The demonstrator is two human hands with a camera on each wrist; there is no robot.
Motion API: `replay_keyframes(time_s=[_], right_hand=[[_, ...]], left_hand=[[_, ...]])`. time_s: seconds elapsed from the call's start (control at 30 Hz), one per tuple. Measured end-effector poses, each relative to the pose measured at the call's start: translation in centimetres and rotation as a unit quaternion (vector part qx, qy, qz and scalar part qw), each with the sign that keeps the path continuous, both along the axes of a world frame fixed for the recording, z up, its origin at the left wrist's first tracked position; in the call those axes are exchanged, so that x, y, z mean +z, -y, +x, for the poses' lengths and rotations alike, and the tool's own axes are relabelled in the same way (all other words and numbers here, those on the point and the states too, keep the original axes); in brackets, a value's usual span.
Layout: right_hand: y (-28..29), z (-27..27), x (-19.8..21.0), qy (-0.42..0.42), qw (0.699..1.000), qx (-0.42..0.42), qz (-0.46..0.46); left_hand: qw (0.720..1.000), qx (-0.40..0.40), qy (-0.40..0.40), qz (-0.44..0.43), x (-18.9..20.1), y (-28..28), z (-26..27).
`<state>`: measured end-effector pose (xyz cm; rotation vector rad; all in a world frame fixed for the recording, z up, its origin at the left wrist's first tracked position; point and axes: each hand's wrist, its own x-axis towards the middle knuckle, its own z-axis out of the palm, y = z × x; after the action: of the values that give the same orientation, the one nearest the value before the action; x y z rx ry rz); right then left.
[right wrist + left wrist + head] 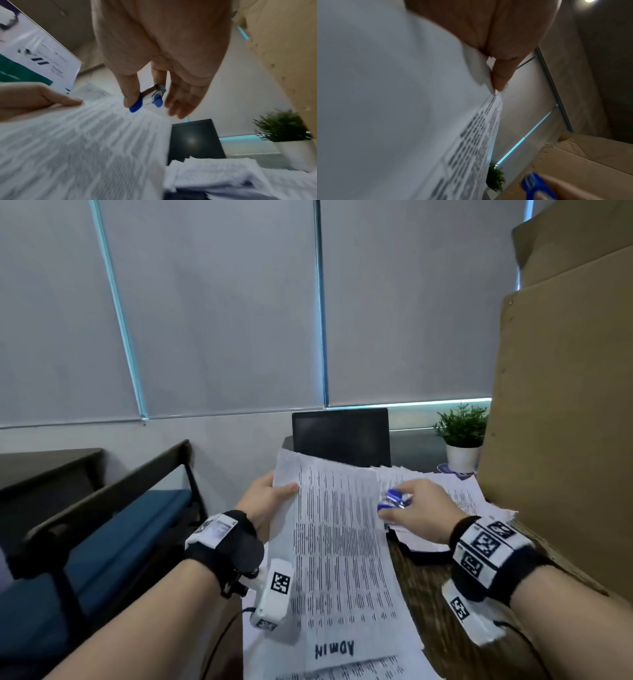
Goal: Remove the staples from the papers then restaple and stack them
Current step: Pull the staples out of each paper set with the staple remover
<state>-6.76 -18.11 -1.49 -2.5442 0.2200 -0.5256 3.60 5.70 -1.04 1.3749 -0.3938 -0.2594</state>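
Observation:
My left hand (270,494) pinches the upper left edge of a printed paper set (337,542), thumb on top, and holds it lifted and tilted over the desk. The same pinch shows in the left wrist view, where the thumb (500,75) presses on the paper set (402,108). My right hand (416,508) grips a blue staple remover (394,499) beside the sheet's right edge. The right wrist view has the staple remover (149,100) between thumb and finger, just above the blurred paper set (85,142). No staple is visible.
A messy pile of printed papers (455,494) lies on the desk at the right. More sheets (342,669) lie near the front edge. Behind stand a dark laptop screen (340,436) and a potted plant (462,436). Cardboard boxes (561,405) wall the right side; a bench (102,529) stands left.

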Motion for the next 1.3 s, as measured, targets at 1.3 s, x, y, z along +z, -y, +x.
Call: replay_keyframes(time_s=[1.3], right_hand=[[-7.1,0.4,2.9,0.083,0.98,0.032,-0.178]], left_hand=[[0.99,-0.033,0.052,0.129,0.9,2.3,-3.6]])
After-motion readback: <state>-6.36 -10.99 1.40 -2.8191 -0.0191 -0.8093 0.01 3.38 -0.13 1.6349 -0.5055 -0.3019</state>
